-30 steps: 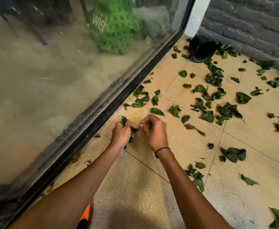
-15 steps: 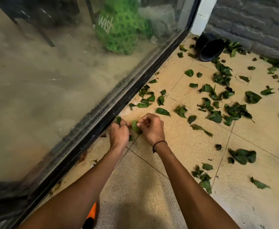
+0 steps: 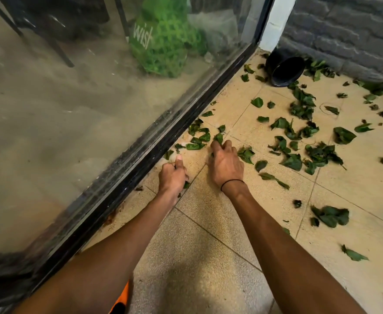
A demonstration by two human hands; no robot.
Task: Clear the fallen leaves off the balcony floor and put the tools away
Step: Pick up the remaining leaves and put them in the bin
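With gathered leaves kept clenched in the left hand, the right hand has been reached forward and a floor leaf by the glass is pinched, so collecting continues.

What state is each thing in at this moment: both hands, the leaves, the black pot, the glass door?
left hand: fingers curled, gripping a bunch of leaves.
right hand: reaching forward, fingertips pinching a leaf on the floor.
scattered leaves: spread over the tiles, uncollected.
black pot: tipped on its side by the brick wall.
glass door: shut, dusty.
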